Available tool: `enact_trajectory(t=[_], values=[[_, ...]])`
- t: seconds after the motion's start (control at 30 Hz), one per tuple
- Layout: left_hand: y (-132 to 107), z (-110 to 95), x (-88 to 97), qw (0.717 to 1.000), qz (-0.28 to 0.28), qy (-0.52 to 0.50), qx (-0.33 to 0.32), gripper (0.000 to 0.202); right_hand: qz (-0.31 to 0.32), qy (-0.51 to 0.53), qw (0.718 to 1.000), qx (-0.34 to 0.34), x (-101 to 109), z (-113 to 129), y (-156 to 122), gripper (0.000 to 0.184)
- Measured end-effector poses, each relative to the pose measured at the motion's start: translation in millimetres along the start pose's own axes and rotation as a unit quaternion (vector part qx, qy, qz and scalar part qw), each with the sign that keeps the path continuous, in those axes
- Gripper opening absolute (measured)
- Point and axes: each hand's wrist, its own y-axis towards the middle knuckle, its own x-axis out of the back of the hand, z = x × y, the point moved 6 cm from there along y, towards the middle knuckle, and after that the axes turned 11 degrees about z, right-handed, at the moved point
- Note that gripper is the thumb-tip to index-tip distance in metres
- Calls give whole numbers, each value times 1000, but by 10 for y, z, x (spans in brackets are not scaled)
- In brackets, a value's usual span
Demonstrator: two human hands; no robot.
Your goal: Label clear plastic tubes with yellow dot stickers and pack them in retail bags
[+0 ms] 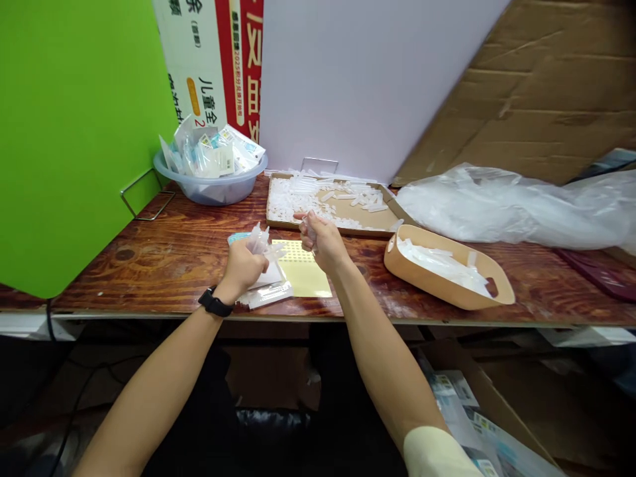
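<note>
My left hand (243, 264), with a black watch on the wrist, is closed around a small clear plastic bag (260, 240) above a pile of similar bags (268, 290). My right hand (320, 240) is closed in a pinch on a few small clear plastic pieces, held just in front of the flat cardboard tray (377, 228) that is strewn with several such pieces. A yellow sticker sheet (303, 270) lies on the wooden table (163, 258) between my hands.
A tan oval basket (489, 301) with clear plastic parts sits at the right. A pale blue bowl (213, 189) of packets stands at the back left. Crumpled clear plastic sheeting (511, 205) lies at the right. Green (74, 132) and white boards stand behind. An open cardboard box (477, 397) is below the table.
</note>
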Motion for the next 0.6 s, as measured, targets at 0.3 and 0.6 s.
enact_trajectory(t=[0.3,0.6], values=[[52,-83,309,997,-58,-42,-23,22,68,-296,950,68,-205,-4,-131,7],[28,37,271,997,27,54,-37,14,203,-479,845,125,-496,-149,-189,6]])
